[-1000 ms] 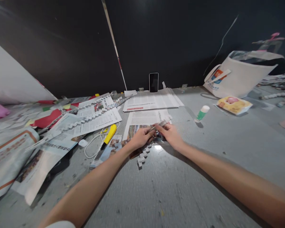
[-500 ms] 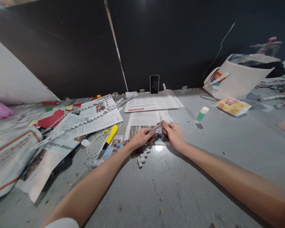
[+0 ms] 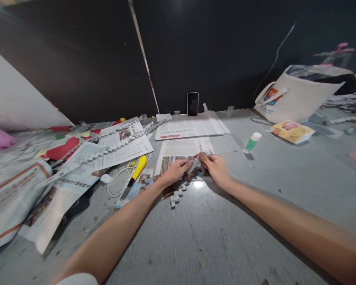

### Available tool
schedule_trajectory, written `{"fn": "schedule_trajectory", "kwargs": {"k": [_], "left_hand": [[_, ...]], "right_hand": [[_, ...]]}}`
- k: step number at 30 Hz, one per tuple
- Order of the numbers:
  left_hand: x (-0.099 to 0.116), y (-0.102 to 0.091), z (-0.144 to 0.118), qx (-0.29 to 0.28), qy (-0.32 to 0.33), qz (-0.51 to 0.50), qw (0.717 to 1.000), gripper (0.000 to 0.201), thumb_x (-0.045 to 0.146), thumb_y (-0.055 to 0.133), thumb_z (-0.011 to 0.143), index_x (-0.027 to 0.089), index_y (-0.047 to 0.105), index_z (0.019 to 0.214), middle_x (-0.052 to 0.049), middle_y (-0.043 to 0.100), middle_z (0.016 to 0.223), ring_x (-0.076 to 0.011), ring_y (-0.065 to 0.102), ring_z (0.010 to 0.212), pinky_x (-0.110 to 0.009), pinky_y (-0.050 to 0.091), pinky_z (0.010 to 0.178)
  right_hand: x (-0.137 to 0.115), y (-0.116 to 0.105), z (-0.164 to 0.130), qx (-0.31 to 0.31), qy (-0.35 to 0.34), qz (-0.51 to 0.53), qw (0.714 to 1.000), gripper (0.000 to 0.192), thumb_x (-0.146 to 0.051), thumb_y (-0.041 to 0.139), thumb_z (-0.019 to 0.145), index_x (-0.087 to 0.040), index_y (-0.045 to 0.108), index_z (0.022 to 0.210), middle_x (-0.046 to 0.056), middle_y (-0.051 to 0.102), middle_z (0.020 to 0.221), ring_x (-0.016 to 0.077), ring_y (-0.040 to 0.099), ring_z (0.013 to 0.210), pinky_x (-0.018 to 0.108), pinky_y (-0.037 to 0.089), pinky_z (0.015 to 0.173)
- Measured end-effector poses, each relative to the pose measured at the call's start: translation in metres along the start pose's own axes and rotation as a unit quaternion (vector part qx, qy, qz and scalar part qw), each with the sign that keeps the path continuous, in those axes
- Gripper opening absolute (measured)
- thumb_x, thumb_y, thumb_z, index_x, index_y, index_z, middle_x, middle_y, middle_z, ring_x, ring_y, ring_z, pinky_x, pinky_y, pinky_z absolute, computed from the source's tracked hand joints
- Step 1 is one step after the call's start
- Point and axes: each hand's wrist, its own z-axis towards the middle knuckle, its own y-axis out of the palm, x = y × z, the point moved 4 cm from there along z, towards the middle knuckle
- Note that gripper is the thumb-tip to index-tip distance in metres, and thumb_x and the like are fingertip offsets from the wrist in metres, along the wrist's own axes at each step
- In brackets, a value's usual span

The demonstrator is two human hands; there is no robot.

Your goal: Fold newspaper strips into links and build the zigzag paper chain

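Both hands meet over the middle of the grey table. My left hand (image 3: 175, 171) and my right hand (image 3: 215, 168) pinch a narrow folded strip of newspaper (image 3: 195, 162) between their fingertips. From under my left hand a folded chain of paper links (image 3: 177, 194) trails toward me on the table. A newspaper sheet with a colour photo (image 3: 178, 149) lies right beneath the hands.
A yellow utility knife (image 3: 138, 168) and white cable (image 3: 116, 182) lie left of my hands. Newspapers and a long paper chain (image 3: 112, 149) cover the left side. A glue stick (image 3: 250, 141), snack packet (image 3: 291, 131), white tote bag (image 3: 299, 95) and upright phone (image 3: 192, 103) stand farther off.
The paper strip has turned from lying nearly flat between the fingers to pointing down toward the sheet; both hands shifted only slightly.
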Motion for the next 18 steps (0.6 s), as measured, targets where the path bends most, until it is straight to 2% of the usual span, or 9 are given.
{"fn": "schedule_trajectory", "kwargs": {"k": [8, 13, 18], "left_hand": [[0.0082, 0.0007, 0.0001, 0.001, 0.029, 0.030, 0.999, 0.054, 0.066, 0.050, 0.101, 0.018, 0.054, 0.075, 0.002, 0.053, 0.066, -0.0115, 0.047, 0.060, -0.026, 0.035, 0.061], [0.0082, 0.0014, -0.0003, 0.005, 0.026, 0.053, 0.998, 0.055, 0.067, 0.050, 0.100, 0.018, 0.053, 0.075, 0.002, 0.052, 0.064, -0.0109, 0.044, 0.058, -0.026, 0.033, 0.060], [0.0087, 0.0016, 0.0002, 0.024, 0.029, 0.066, 0.997, 0.055, 0.065, 0.050, 0.101, 0.017, 0.061, 0.076, -0.002, 0.062, 0.069, -0.0120, 0.050, 0.060, -0.026, 0.037, 0.062]], "right_hand": [[0.0003, 0.0006, 0.0000, 0.002, 0.004, 0.007, 1.000, 0.069, -0.078, 0.071, 0.082, -0.023, 0.040, 0.053, -0.005, 0.032, 0.052, 0.0094, 0.024, 0.051, 0.029, 0.018, 0.048], [0.0023, -0.0002, 0.0003, 0.008, 0.002, -0.002, 1.000, 0.070, -0.077, 0.070, 0.083, -0.024, 0.038, 0.052, -0.005, 0.032, 0.051, 0.0094, 0.024, 0.050, 0.028, 0.019, 0.047], [0.0045, -0.0010, 0.0007, 0.006, 0.001, -0.003, 1.000, 0.069, -0.076, 0.070, 0.085, -0.023, 0.039, 0.052, -0.005, 0.031, 0.051, 0.0095, 0.025, 0.050, 0.028, 0.020, 0.046]]}}
